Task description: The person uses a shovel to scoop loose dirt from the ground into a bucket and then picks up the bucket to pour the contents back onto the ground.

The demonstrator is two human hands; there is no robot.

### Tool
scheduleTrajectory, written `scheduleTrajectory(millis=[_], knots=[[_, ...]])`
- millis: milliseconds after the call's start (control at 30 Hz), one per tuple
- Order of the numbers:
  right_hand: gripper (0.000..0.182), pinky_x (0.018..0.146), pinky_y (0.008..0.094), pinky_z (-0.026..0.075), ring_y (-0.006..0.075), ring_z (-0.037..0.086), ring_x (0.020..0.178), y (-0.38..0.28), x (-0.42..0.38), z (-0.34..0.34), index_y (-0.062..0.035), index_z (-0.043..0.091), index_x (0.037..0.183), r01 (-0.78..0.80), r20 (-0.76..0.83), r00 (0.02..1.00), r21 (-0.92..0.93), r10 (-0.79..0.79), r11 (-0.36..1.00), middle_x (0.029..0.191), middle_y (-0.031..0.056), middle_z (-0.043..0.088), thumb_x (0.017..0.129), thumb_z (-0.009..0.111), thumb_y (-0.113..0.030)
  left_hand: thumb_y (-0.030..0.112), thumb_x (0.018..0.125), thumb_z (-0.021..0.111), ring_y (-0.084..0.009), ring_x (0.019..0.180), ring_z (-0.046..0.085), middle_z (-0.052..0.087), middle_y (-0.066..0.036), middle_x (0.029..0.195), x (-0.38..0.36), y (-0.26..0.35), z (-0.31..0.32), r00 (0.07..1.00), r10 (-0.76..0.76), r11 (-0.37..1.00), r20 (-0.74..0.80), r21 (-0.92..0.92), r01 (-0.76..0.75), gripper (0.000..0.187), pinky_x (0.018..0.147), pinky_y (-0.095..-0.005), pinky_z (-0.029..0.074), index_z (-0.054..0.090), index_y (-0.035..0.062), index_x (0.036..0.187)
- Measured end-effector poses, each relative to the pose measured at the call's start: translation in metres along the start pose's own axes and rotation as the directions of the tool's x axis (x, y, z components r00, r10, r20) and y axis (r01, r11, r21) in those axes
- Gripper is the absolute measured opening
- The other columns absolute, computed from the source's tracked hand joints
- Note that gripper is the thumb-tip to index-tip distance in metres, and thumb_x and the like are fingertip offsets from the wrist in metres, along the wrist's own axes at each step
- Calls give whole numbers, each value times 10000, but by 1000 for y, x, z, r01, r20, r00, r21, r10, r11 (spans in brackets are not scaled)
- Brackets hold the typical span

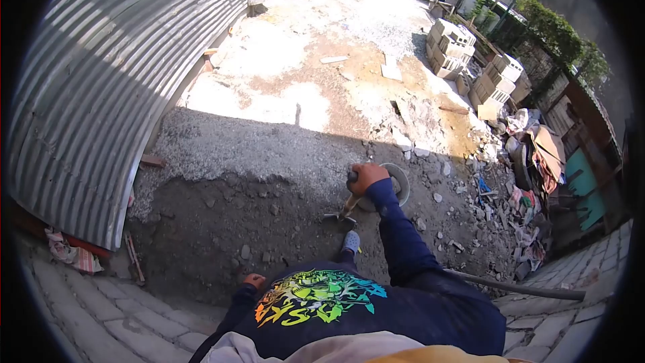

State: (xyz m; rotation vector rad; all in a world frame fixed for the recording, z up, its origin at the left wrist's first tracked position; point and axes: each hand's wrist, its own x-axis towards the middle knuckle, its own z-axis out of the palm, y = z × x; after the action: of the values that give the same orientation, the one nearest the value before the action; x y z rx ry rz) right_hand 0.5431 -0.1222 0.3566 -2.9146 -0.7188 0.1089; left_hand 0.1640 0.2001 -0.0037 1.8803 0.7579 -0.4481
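My right hand [368,179] is closed around the dark grip of a shovel [349,206], held out in front of me. Its wooden shaft runs down to a metal head at the dark soil, close to my light-coloured shoe [351,241]. A round bucket [406,190] stands just beyond my right wrist, partly covered by the hand and sleeve. My left hand [254,280] hangs low beside my printed shirt, its fingers curled and nothing visible in them. Loose dark soil [222,228] lies in front of it.
A corrugated metal sheet wall [127,74] rises on the left. Stacked hollow blocks [449,47] stand at the back right, with a rubbish heap [537,154] nearer. Gravel [255,144] lies ahead. A block wall [114,316] runs along the near side, and a dark pipe [517,287] lies at right.
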Motion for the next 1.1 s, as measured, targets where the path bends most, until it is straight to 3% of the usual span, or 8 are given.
scheduleTrajectory(millis=[33, 100, 300, 433, 600, 833, 1000, 1100], knots=[[234, 769, 444, 540, 323, 678, 847, -1, -3, 0, -132, 681, 906, 4, 1, 1000, 0, -4, 1000, 857, 125, 699, 756, 615, -297, 317, 823, 732, -169, 760, 662, 703, -85, 884, 0, 1, -6, 1000, 4, 1000, 2, 1, -4, 361, 710, -317, 529, 695, 12, 1013], [238, 771, 447, 540, 322, 679, 850, -5, -9, 1, -132, 681, 915, 7, 2, 1000, -3, -7, 1000, 860, 124, 699, 756, 615, -295, 308, 822, 733, -165, 749, 662, 699, -84, 893, -4, 3, -18, 990, -138, 937, 26, -322, 138, 344, 671, -318, 535, 700, 12, 994], [267, 772, 443, 541, 315, 680, 852, -15, -25, 1, -130, 676, 927, -8, 14, 1000, 13, 8, 1000, 854, 131, 698, 752, 657, -331, 298, 839, 714, -165, 730, 661, 702, -66, 858, 9, -32, -24, 997, -76, 995, -6, -70, 76, 318, 655, -318, 538, 709, 16, 987], [263, 754, 442, 541, 310, 682, 847, -18, -32, 2, -129, 664, 905, 3, 2, 1000, 11, -3, 1000, 852, 125, 698, 757, 665, -346, 306, 832, 715, -156, 728, 659, 708, -70, 851, -8, -31, -9, 996, -94, 981, -1, -171, 92, 324, 670, -316, 533, 720, 22, 989], [252, 733, 433, 543, 301, 684, 839, -21, -38, 5, -130, 654, 892, 6, -3, 1000, -14, -6, 1000, 851, 117, 696, 753, 665, -340, 311, 834, 709, -164, 740, 666, 716, -85, 880, -34, -14, 5, 996, -77, 996, 52, -42, 80, 323, 697, -328, 536, 726, 35, 1003], [242, 728, 433, 542, 302, 682, 833, -31, -37, 4, -134, 651, 891, -7, 26, 1000, -10, 7, 1000, 857, 117, 695, 749, 663, -330, 263, 818, 730, -177, 716, 662, 708, -97, 864, -44, -16, 3, 998, -57, 994, -25, -93, 55, 305, 683, -337, 545, 712, 1, 973], [259, 722, 440, 538, 316, 680, 828, -33, -32, 13, -141, 653, 884, 20, -12, 1000, 11, -19, 1000, 838, 116, 697, 721, 658, -343, 228, 820, 724, -182, 692, 650, 699, -85, 829, -31, -36, -2, 980, -197, 930, -16, -320, 182, 292, 621, -344, 545, 689, -14, 979], [256, 728, 441, 540, 315, 681, 833, -37, -30, 13, -142, 657, 890, 2, 9, 1000, -5, -2, 1000, 845, 117, 698, 726, 654, -338, 252, 815, 727, -175, 697, 654, 703, -82, 829, -29, -39, -5, 988, -151, 955, -27, -261, 138, 302, 635, -334, 542, 700, -4, 973]])
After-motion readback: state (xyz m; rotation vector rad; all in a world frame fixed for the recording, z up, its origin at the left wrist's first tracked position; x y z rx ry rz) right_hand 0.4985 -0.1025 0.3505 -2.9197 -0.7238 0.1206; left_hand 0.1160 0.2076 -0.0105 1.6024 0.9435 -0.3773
